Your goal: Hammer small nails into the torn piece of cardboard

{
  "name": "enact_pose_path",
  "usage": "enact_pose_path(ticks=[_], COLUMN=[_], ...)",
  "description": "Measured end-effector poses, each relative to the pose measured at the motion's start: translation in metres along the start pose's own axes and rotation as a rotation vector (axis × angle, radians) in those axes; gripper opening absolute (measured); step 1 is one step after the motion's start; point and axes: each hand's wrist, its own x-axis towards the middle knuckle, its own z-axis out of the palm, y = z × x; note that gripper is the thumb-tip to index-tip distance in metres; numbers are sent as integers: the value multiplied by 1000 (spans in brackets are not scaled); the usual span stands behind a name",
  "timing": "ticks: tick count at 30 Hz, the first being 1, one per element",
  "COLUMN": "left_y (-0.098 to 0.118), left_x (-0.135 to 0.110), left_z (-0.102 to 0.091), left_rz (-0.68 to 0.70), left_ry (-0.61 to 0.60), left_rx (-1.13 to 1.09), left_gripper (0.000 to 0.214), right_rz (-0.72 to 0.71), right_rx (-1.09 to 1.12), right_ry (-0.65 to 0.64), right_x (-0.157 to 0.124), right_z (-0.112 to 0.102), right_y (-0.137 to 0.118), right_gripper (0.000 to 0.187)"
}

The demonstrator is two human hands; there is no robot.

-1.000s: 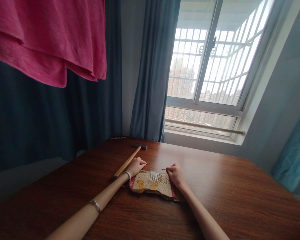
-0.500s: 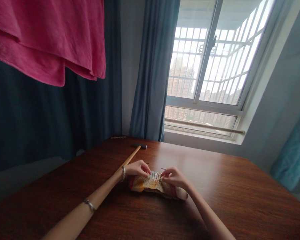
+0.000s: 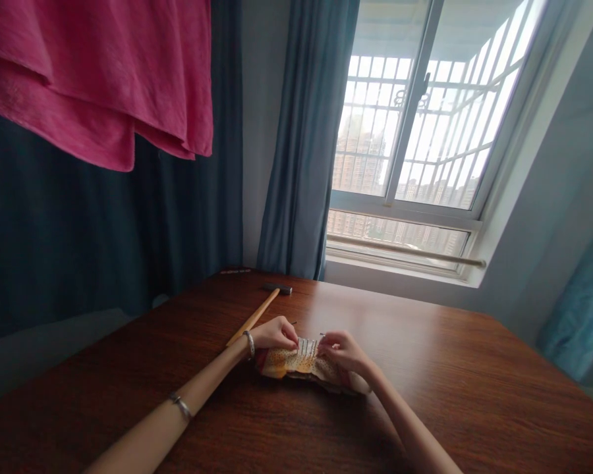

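On desk (image 3: 425, 368) before us: dotted pad (image 3: 281, 361) holds upright nail row (image 3: 306, 345); our left hand (image 3: 275, 333), right hand (image 3: 344, 350) flank it, grip curled; pinching or not, we cannot tell. Hammer (image 3: 255, 316) beside left hand.

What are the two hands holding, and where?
The left hand and right hand touch the two ends of the row of nails in the spotted board; an actual grip is too small to tell.

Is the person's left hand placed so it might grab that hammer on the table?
Probably yes. The hammer lies on the table with its wooden handle right beside the left hand, and nothing sits between them. The hand is busy, though, with its fingers down at the spotted board.
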Motion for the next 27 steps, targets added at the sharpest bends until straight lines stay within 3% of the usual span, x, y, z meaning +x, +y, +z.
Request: enact_pose_path(ticks=[4, 10, 16, 21, 24, 27], left_y=[4, 10, 7, -7, -16, -21], left_x=[-2, -4, -2, 10, 23, 39], left_z=[-2, -4, -8, -17, -23, -28], left_rz=[-11, -32, -31, -121, -151, -202], left_ry=[-6, 1, 71, 342, 368, 352], left_rx=[-31, -76, -215, 82, 295, 371], left_gripper=[27, 23, 24, 26, 20, 12], right_rz=[56, 102, 155, 192, 196, 184], right_rx=[-22, -268, -478, -528, -532, -521], right_ry=[52, 157, 103, 58, 55, 78], right_x=[6, 27, 48, 56, 57, 57], right_z=[-4, -21, -26, -23, -21, -19], right_y=[3, 17, 29, 42, 51, 55], right_gripper=[27, 15, 22, 25, 26, 24])
